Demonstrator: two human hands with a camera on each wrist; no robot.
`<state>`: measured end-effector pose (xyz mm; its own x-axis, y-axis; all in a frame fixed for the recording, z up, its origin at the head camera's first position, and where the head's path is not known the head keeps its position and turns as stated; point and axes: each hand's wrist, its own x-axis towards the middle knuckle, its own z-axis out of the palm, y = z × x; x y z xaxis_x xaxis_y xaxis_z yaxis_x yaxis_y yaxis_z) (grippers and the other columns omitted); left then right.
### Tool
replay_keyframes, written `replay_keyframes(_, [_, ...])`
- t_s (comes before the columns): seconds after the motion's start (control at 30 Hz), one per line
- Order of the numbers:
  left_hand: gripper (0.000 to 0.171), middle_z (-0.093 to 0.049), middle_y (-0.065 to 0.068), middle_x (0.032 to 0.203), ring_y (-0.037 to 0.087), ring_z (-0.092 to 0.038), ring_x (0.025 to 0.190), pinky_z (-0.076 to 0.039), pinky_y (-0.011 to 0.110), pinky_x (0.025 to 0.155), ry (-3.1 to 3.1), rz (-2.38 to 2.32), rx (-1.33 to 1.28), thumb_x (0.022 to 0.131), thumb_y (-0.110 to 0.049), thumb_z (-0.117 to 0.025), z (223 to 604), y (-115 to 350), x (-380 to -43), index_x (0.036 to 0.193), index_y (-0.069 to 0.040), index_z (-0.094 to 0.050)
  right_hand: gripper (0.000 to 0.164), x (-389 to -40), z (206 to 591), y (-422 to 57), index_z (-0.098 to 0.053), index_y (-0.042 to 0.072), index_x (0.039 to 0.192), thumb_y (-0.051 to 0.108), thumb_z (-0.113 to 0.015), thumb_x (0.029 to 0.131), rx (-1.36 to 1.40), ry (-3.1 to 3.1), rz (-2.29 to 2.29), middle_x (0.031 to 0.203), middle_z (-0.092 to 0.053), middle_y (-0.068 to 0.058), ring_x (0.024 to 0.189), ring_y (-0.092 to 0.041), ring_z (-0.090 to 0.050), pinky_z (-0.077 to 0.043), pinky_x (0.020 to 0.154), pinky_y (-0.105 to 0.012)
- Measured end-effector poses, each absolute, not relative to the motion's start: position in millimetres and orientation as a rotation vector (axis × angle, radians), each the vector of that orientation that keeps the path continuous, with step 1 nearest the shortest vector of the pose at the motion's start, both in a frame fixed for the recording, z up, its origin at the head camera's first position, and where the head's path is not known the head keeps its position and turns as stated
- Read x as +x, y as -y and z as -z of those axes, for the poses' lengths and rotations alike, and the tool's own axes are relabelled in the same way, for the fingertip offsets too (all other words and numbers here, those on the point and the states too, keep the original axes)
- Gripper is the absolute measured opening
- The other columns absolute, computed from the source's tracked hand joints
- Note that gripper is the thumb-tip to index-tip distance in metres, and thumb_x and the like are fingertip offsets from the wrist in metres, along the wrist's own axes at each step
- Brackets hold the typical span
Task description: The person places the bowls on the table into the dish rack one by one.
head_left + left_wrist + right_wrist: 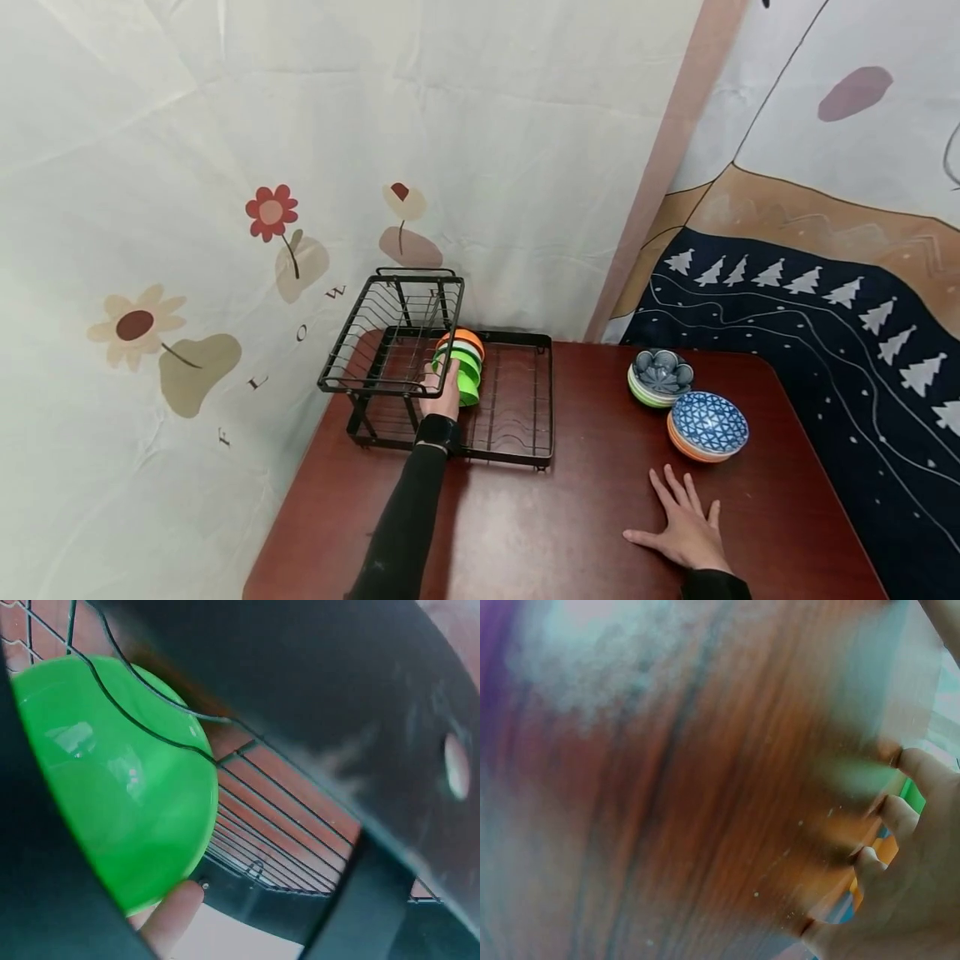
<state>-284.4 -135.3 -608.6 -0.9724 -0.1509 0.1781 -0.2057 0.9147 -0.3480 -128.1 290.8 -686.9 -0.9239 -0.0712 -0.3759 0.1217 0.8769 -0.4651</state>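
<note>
The left arm (407, 521) stretches forward while the right fingers (677, 487) spread wide.

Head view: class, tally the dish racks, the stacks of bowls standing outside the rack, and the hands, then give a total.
Dish racks: 1 (black two-tier rack)
Bowl stacks outside it: 2 (grey-topped stack, blue-topped stack)
Hands: 2 (left hand, right hand)
Total: 5

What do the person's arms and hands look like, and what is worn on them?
The left hand is bare, with a dark, close-fitting sleeve along the forearm and a wide black band at the wrist. The right hand is also bare; black material covers its wrist, mostly cut off by the frame.
</note>
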Motion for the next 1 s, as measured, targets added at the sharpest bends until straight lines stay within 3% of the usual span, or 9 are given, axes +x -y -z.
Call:
replay_keyframes(0.07, [0.026, -0.072, 0.023, 0.142, 0.043, -0.074, 0.124, -0.064, 0.05, 0.096, 2.823, 0.251, 0.249, 0.116, -0.009, -0.051, 608.4, 136.4, -284.4, 0.135, -0.007, -0.069, 0.141, -128.3, 687.8, -290.6, -0.028, 0.004, 0.174, 0.083, -0.085, 0.073, 0.036, -2.657, 0.695, 0.181, -0.01, -0.034, 0.164, -0.065, 0.0, 0.012, 0.116, -0.095])
replay_keyframes(0.1, [0.025, -0.073, 0.025, 0.137, 0.048, -0.073, 0.124, -0.065, 0.059, 0.093, 2.789, 0.384, 0.272, 0.116, -0.014, -0.053, 608.1, 136.7, -284.5, 0.133, -0.005, -0.068, 0.141, -128.5, 687.7, -290.4, -0.028, 0.005, 0.174, 0.084, -0.085, 0.072, 0.038, -2.654, 0.695, 0.181, -0.01, -0.034, 0.164, -0.064, 0.0, 0.012, 0.116, -0.095])
replay_keyframes(0.17, [0.027, -0.073, 0.028, 0.134, 0.051, -0.071, 0.124, -0.062, 0.066, 0.096, 2.742, 0.507, 0.264, 0.115, -0.017, -0.054, 608.2, 138.1, -284.0, 0.132, -0.003, -0.07, 0.141, -129.2, 687.5, -290.0, -0.027, 0.005, 0.174, 0.084, -0.085, 0.072, 0.04, -2.653, 0.693, 0.181, -0.009, -0.033, 0.165, -0.064, 0.001, 0.013, 0.117, -0.095])
replay_keyframes(0.23, [0.027, -0.074, 0.029, 0.131, 0.05, -0.072, 0.12, -0.062, 0.064, 0.096, 2.714, 0.486, 0.236, 0.114, -0.017, -0.057, 610.0, 138.8, -283.2, 0.131, -0.001, -0.07, 0.141, -129.7, 687.3, -290.5, -0.027, 0.005, 0.174, 0.083, -0.085, 0.072, 0.036, -2.66, 0.697, 0.181, -0.009, -0.034, 0.164, -0.065, 0.001, 0.013, 0.116, -0.095])
replay_keyframes(0.37, [0.027, -0.075, 0.022, 0.129, 0.042, -0.078, 0.106, -0.067, 0.054, 0.083, 2.739, 0.073, 0.108, 0.107, -0.005, -0.067, 610.0, 140.3, -279.2, 0.134, -0.008, -0.067, 0.142, -131.6, 685.2, -289.7, -0.027, 0.005, 0.174, 0.083, -0.086, 0.071, 0.038, -2.666, 0.708, 0.181, -0.01, -0.033, 0.165, -0.064, 0.001, 0.014, 0.117, -0.094])
replay_keyframes(0.53, [0.044, -0.072, 0.023, 0.137, 0.045, -0.074, 0.115, -0.064, 0.06, 0.091, 2.826, 0.141, 0.106, 0.099, -0.003, -0.08, 603.9, 139.9, -274.2, 0.139, -0.01, -0.064, 0.142, -130.8, 685.6, -289.2, -0.028, 0.005, 0.174, 0.082, -0.087, 0.071, 0.042, -2.665, 0.713, 0.181, -0.01, -0.033, 0.165, -0.064, 0.001, 0.014, 0.117, -0.094])
replay_keyframes(0.67, [0.049, -0.07, 0.023, 0.143, 0.048, -0.072, 0.122, -0.062, 0.064, 0.096, 2.866, 0.189, 0.112, 0.097, -0.005, -0.082, 600.5, 138.6, -270.0, 0.141, -0.011, -0.061, 0.143, -131.0, 686.0, -289.2, -0.027, 0.005, 0.174, 0.083, -0.087, 0.07, 0.053, -2.654, 0.701, 0.181, -0.009, -0.033, 0.165, -0.064, 0.002, 0.014, 0.117, -0.094])
replay_keyframes(1.0, [0.062, -0.072, 0.02, 0.14, 0.048, -0.071, 0.124, -0.061, 0.062, 0.099, 2.827, 0.203, 0.111, 0.086, -0.005, -0.092, 598.1, 136.6, -266.0, 0.14, -0.011, -0.062, 0.142, -128.6, 684.8, -289.1, -0.028, 0.004, 0.174, 0.083, -0.086, 0.071, 0.046, -2.654, 0.715, 0.181, -0.009, -0.034, 0.164, -0.065, 0.002, 0.016, 0.116, -0.094])
